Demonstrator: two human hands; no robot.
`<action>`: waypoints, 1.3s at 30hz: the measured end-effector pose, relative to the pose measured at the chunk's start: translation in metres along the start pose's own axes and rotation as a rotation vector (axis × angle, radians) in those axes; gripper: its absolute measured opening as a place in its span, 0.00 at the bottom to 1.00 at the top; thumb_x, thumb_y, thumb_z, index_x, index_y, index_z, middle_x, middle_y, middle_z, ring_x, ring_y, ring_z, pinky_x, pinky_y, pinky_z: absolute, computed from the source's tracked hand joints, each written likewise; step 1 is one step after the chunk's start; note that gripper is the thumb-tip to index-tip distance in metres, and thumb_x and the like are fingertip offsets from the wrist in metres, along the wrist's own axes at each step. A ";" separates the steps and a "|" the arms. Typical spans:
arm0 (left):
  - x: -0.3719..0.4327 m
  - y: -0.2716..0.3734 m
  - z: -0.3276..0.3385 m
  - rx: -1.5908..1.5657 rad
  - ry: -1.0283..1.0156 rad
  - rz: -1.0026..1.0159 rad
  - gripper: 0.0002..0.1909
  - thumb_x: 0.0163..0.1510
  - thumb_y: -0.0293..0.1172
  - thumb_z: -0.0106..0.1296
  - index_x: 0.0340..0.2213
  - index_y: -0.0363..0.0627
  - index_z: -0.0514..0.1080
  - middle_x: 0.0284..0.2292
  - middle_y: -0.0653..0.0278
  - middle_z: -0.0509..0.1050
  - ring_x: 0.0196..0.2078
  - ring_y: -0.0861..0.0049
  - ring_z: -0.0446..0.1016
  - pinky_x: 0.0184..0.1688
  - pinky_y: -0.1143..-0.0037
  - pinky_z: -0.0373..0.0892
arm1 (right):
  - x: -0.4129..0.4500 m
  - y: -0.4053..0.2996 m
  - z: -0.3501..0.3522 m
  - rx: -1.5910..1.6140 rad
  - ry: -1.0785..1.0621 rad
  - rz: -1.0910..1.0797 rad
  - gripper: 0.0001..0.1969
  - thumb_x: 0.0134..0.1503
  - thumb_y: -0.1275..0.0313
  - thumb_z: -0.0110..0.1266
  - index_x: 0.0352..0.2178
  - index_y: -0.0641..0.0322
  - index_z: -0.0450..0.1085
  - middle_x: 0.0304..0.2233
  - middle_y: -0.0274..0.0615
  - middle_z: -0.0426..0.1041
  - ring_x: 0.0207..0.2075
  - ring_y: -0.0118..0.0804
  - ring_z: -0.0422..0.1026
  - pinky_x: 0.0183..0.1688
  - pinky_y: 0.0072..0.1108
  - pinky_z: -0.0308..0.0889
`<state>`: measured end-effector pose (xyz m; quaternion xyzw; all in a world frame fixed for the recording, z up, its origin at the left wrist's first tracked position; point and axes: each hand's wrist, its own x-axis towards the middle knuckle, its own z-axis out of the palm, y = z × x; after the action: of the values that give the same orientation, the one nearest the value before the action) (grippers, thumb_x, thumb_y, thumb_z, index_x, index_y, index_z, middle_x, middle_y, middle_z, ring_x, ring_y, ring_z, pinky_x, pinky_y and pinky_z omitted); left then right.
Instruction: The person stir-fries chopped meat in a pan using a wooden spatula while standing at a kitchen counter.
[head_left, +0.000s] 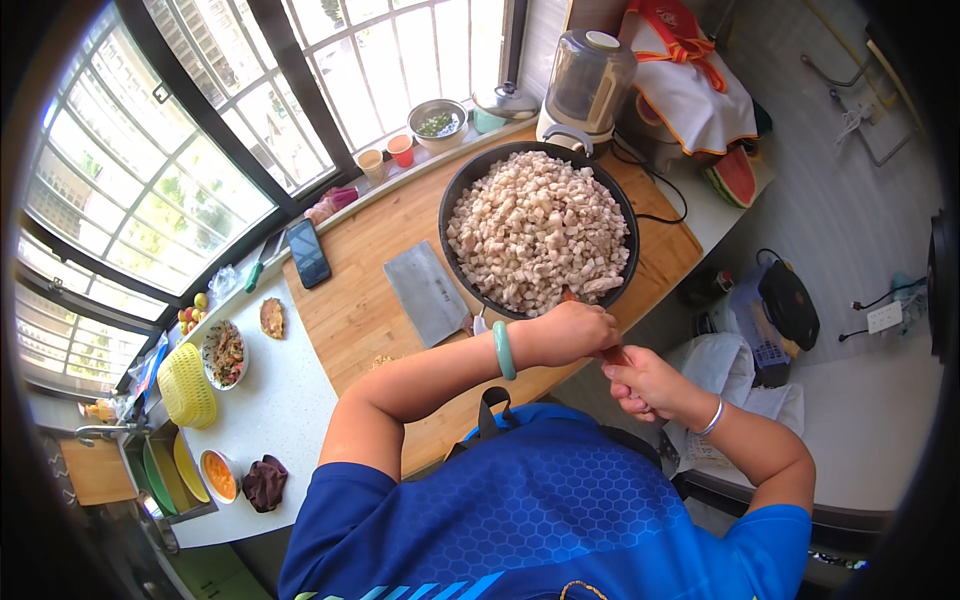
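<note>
A large dark wok-like pan (445, 225) is heaped with small pale cubes of what looks like diced fatty meat (540, 225). At its near edge my left hand (576, 330), below a green bangle, is closed around a reddish-brown wooden utensil (619, 357). My right hand (646, 381), with a silver bangle at the wrist, grips the lower end of the same handle. The utensil's far end reaches into the cubes, so its shape is hidden. Left of the pan, a cleaver (426, 292) lies flat on the wooden board (345, 300).
A phone (310, 253) rests on the board's left edge. Along the sill stand paper cups (401, 150) and a metal bowl of chopped greens (437, 124). Behind the pan is a blender-like appliance (589, 82), its cord trailing right. A filled bowl (225, 354) and yellow basket (186, 386) occupy the left counter.
</note>
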<state>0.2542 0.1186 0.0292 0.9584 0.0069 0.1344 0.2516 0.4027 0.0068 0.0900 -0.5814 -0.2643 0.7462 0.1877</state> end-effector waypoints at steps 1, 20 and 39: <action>0.001 0.002 0.001 0.021 0.051 0.001 0.11 0.44 0.35 0.50 0.29 0.43 0.70 0.29 0.62 0.70 0.34 0.67 0.70 0.35 0.71 0.67 | -0.003 -0.003 0.000 -0.045 0.021 0.009 0.05 0.57 0.70 0.41 0.34 0.55 0.56 0.16 0.28 0.56 0.10 0.18 0.53 0.07 0.14 0.50; 0.053 0.015 -0.058 0.194 0.652 0.009 0.16 0.41 0.42 0.54 0.25 0.41 0.67 0.26 0.60 0.67 0.32 0.65 0.68 0.34 0.71 0.65 | -0.083 -0.143 0.017 -1.858 0.383 -0.205 0.11 0.52 0.71 0.42 0.25 0.69 0.68 0.18 0.48 0.71 0.19 0.41 0.72 0.23 0.29 0.67; 0.088 0.004 -0.150 -0.324 0.364 -0.080 0.15 0.45 0.32 0.58 0.32 0.35 0.71 0.25 0.61 0.75 0.27 0.80 0.72 0.34 0.79 0.68 | -0.100 -0.234 0.040 -2.256 0.647 -0.114 0.10 0.41 0.69 0.49 0.27 0.57 0.74 0.21 0.44 0.73 0.26 0.42 0.72 0.31 0.30 0.66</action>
<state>0.2997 0.1940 0.1791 0.8646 0.0683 0.2940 0.4018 0.3827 0.1253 0.3179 -0.5681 -0.7414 -0.1025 -0.3421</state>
